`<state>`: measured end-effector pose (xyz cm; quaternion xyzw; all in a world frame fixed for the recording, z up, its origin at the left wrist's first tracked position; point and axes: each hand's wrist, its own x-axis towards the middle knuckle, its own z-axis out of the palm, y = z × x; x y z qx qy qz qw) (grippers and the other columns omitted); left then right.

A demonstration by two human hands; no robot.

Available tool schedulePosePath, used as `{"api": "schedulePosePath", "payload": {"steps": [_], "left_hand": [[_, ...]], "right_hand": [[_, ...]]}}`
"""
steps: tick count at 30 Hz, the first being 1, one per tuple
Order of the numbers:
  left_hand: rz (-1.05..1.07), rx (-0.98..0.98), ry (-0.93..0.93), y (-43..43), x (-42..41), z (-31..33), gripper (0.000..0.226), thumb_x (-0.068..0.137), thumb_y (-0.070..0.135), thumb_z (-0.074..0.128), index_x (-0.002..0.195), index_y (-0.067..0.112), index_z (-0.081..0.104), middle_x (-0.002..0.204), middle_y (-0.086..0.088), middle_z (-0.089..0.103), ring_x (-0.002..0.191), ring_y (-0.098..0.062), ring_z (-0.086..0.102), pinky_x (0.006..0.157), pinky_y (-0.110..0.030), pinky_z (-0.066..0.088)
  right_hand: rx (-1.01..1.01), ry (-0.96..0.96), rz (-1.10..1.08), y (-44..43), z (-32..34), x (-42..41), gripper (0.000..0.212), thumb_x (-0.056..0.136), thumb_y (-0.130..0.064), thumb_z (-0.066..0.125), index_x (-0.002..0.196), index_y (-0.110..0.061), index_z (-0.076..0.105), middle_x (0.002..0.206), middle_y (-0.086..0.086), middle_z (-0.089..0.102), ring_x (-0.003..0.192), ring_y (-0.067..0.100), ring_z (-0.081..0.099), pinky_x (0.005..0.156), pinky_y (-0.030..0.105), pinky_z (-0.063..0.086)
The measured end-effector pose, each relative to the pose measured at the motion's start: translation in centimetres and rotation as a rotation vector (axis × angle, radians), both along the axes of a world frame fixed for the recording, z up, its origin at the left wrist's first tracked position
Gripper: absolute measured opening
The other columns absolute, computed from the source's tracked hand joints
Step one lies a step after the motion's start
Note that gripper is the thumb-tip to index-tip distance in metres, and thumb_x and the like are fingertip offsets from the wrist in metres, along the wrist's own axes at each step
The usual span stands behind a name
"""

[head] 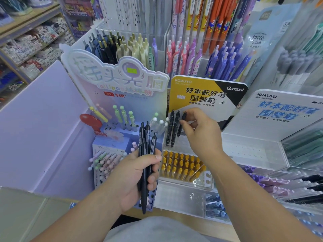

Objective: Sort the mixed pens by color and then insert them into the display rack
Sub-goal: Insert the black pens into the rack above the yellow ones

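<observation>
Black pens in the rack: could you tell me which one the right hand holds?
The rightmost pen, pinched by the right hand; the other two stand free.

1. Black pens (146,154): smooth plastic barrels, satin to matt, little glare.
2. Speckled black pens (172,128): plastic, slight sheen.
3. Display rack (192,185): clear acrylic, glossy, reflective walls.
4. Header card (201,95): printed board, smooth, semi-gloss.
5. Side panel (43,128): lilac, flat matt.
6. Shelf boards (35,16): wood-look, matt.
7. Grey garment (157,231): cloth, matt.
</observation>
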<state>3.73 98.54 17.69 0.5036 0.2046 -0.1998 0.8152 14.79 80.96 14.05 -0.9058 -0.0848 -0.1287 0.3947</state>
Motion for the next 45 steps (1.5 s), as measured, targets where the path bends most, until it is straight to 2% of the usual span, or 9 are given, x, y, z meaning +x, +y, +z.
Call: {"api": "schedulePosePath", "payload": {"steps": [4,10,14,18,24,29,36,39,45], "left_hand": [[-0.024,-0.007,-0.023,-0.1,-0.2,0.3,0.03,0.072,0.013,0.069,0.1,0.008,0.062,0.065,-0.005,0.049,0.044,-0.014,0.039,0.038,-0.024,0.034],[-0.101,0.013,-0.036,-0.6,-0.4,0.6,0.03,0.073,0.011,0.072,0.101,0.007,0.061,0.065,-0.006,0.049,0.044,-0.014,0.037,0.04,-0.023,0.029],[-0.126,0.053,-0.045,-1.1,-0.4,0.6,0.022,0.08,0.01,0.072,0.095,0.008,0.057,0.066,-0.006,0.049,0.045,-0.015,0.038,0.04,-0.024,0.029],[-0.11,0.098,-0.015,-1.5,-0.3,0.2,0.011,0.09,0.006,0.062,0.089,0.008,0.052,0.065,-0.007,0.049,0.045,-0.015,0.038,0.04,-0.024,0.028],[-0.12,0.096,-0.013,-1.6,-0.5,0.3,0.023,0.08,0.019,0.07,0.09,0.006,0.053,0.068,-0.01,0.056,0.046,-0.017,0.045,0.038,-0.022,0.031],[-0.074,0.043,-0.024,-1.2,-0.5,0.2,0.031,0.076,0.025,0.072,0.097,0.009,0.057,0.068,-0.008,0.057,0.046,-0.015,0.046,0.037,-0.021,0.03],[-0.051,0.039,0.004,-1.0,-0.6,-0.1,0.018,0.08,0.023,0.071,0.084,0.016,0.055,0.063,-0.002,0.047,0.047,-0.013,0.039,0.038,-0.021,0.03],[-0.043,0.037,0.002,-1.1,-0.6,-0.1,0.017,0.081,0.021,0.07,0.085,0.015,0.055,0.063,-0.002,0.047,0.046,-0.013,0.039,0.037,-0.022,0.03],[-0.03,0.037,0.006,-1.0,-0.6,-0.1,0.018,0.081,0.021,0.07,0.087,0.015,0.054,0.062,-0.002,0.047,0.046,-0.013,0.04,0.038,-0.022,0.03]], "right_hand": [[0.109,0.078,-0.017,-0.5,0.7,-1.2,0.032,0.092,-0.03,0.066,0.122,-0.031,0.054,0.099,-0.015,0.063,0.079,0.003,0.062,0.069,0.027,0.055],[0.646,0.419,0.068,0.8,3.4,-4.8,0.008,0.089,-0.028,0.072,0.092,-0.02,0.072,0.08,0.003,0.072,0.067,0.011,0.066,0.064,0.026,0.053],[0.682,0.541,0.167,1.4,3.8,-6.3,0.02,0.08,-0.027,0.081,0.085,-0.009,0.073,0.078,0.015,0.072,0.063,0.013,0.061,0.063,0.026,0.052],[0.72,0.597,0.167,1.5,3.2,-6.8,0.025,0.078,-0.022,0.084,0.088,-0.004,0.07,0.07,0.011,0.069,0.062,0.014,0.061,0.062,0.025,0.05],[0.758,0.598,0.177,0.8,3.6,-7.0,0.015,0.085,-0.018,0.076,0.088,-0.006,0.067,0.068,0.002,0.067,0.062,0.011,0.063,0.062,0.027,0.049],[0.949,0.331,0.008,-1.1,5.5,-5.5,0.008,0.091,-0.017,0.068,0.097,-0.012,0.066,0.086,0.007,0.075,0.073,0.019,0.071,0.063,0.028,0.056],[0.586,-0.036,-0.041,-3.5,5.4,-2.9,0.011,0.091,-0.017,0.07,0.1,-0.022,0.065,0.089,0.003,0.073,0.082,0.018,0.072,0.072,0.032,0.059],[0.414,-0.053,-0.012,-3.1,4.0,-2.4,0.016,0.091,-0.021,0.072,0.105,-0.022,0.067,0.09,-0.005,0.071,0.083,0.013,0.069,0.077,0.03,0.059],[0.368,-0.006,0.003,-1.5,2.7,-2.2,0.013,0.091,-0.024,0.071,0.103,-0.023,0.067,0.088,-0.014,0.068,0.079,0.004,0.064,0.074,0.024,0.057]]}}
